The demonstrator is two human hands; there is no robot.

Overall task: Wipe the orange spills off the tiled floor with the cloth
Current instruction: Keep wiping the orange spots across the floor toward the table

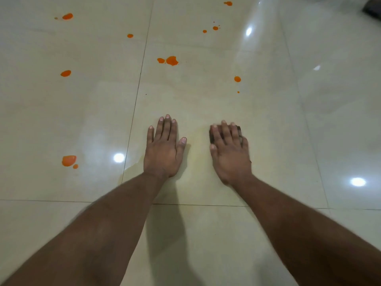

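Task looking early: most orange spills still sitting on tiled floor (pixel 206 234)

Big blob (pixel 69 160) lying at 9 o'clock of left hand, untouched; more drops (pixel 66 73) at 10 and 11 o'clock

Left hand (pixel 162 150) lying flat, open, palm on tile, gripping nothing, apparently bracing

Double splash (pixel 171 60) waiting at 12 o'clock, well ahead of fingertips

Right hand (pixel 231 153) pressing flat over dark cloth (pixel 212 135), fingers spread, only cloth edges showing

Small drop (pixel 237 79) and far specks at 12 to 1 o'clock remaining

Faint yellowish film around hands suggesting patch already wiped
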